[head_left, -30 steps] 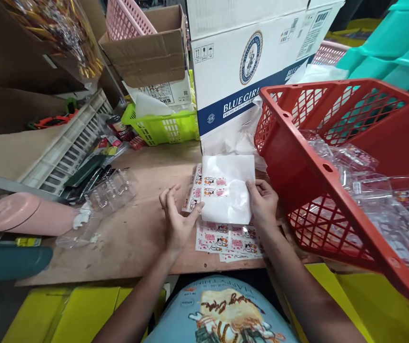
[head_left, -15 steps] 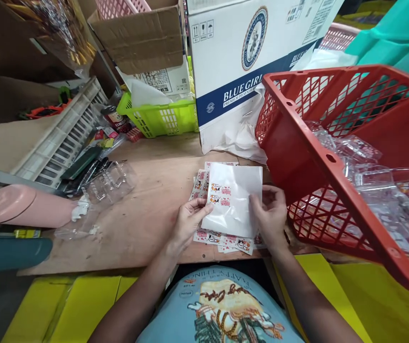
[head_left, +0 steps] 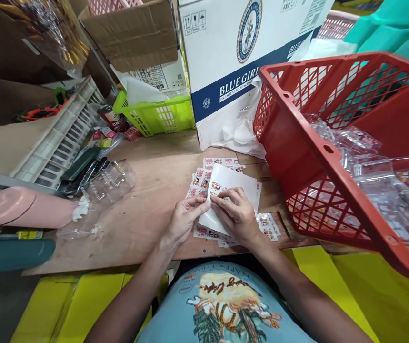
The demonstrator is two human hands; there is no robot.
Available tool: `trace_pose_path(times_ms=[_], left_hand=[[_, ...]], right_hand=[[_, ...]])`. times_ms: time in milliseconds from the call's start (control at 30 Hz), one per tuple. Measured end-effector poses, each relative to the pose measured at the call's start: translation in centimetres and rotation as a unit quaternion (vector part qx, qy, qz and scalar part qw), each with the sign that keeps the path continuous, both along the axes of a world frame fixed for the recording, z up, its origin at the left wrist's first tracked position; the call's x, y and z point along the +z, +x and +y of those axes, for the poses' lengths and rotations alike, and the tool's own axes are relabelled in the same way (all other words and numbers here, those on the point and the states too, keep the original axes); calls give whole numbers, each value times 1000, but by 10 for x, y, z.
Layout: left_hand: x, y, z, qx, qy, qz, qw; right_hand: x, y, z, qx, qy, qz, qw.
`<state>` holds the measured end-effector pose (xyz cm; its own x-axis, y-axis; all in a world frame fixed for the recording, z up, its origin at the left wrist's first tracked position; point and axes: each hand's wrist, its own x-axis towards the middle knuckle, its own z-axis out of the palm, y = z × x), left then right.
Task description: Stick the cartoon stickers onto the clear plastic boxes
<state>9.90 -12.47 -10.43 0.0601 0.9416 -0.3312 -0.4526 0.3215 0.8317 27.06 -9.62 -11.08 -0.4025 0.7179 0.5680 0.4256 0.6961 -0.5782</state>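
A white sticker sheet (head_left: 244, 183) with a few cartoon stickers along its left side is between my hands. My left hand (head_left: 186, 216) pinches the sheet's left edge between thumb and fingers. Over the sheet reaches my right hand (head_left: 238, 214), its thumb and fingertips closed together at the stickers near that same edge. Whether a sticker is between the right fingertips is too small to tell. Under and around the sheet lie several printed sticker sheets (head_left: 200, 178) with cartoon animals and pink marks, spread on the wooden table (head_left: 147, 209).
A red plastic basket (head_left: 313, 136) holding clear plastic packs stands close on the right. Behind are a white carton (head_left: 222, 57) and a lime green basket (head_left: 157, 116). To the left lie a pink bottle (head_left: 25, 207), a clear plastic tray (head_left: 109, 183) and a white slatted crate (head_left: 59, 138).
My right hand has moved left from the sheet's right edge to the stickers near my left fingers. The white sheet has tilted and its left edge is bent up.
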Motion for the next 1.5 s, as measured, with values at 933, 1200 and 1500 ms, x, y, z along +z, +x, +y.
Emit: trace_pose_path(times_ms=[933, 1200, 1500], left_hand=[[4, 17, 0, -56, 161, 154, 973], [10, 2, -2, -79, 323, 436, 836], [27, -88, 5, 146, 256, 713, 636]], right_hand=[[18, 10, 6, -31, 83, -15, 996], [62, 11, 6, 18, 155, -242, 958], [77, 18, 8, -71, 69, 69, 993]])
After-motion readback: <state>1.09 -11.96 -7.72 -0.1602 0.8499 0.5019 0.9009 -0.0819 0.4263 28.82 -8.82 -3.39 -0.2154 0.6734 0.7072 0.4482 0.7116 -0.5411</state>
